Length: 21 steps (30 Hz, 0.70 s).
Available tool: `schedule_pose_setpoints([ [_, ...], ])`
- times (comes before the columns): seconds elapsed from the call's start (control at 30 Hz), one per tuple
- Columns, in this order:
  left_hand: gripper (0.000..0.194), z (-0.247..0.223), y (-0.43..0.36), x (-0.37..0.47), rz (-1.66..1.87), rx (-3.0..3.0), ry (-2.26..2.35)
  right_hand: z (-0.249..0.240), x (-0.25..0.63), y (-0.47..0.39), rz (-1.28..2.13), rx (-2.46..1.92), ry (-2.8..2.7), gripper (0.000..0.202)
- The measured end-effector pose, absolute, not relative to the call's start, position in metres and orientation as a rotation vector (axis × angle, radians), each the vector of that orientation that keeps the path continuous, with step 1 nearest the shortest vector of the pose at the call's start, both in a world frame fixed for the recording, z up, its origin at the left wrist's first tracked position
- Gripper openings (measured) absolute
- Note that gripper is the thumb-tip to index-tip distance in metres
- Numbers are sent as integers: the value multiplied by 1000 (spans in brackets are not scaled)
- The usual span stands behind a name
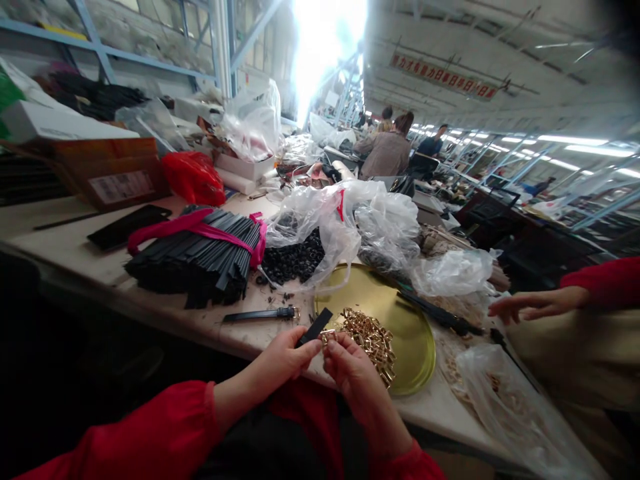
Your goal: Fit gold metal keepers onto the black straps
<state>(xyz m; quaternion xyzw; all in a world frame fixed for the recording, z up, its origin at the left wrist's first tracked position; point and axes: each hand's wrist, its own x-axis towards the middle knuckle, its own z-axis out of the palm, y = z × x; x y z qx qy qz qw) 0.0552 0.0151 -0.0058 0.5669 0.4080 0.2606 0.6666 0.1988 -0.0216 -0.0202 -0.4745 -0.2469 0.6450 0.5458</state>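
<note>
Head view: near-left of gold tray [419,337], left hand [286,355] pinches black strap [317,325]; right hand [357,375], fingertips closed, grips gold buckle [328,336] just beside it. Step: likely fitting buckle to strap; next seems to call for careful alignment.

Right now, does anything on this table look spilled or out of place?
Slightly: a few small dark bits lie scattered on the table, just in front of the plastic bag with its heap of black pieces, so they look spilled. Nothing looks clearly damaged.
</note>
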Motion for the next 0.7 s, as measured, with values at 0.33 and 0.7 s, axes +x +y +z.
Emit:
schedule_pose_setpoints([
  [0.33,31,-3,9,29,508,1498,970,-15,177,-30,1255,-1185,-782,24],
  [0.7,31,5,9,5,348,1947,1041,-26,158,-36,1571,-890,-69,29],
])
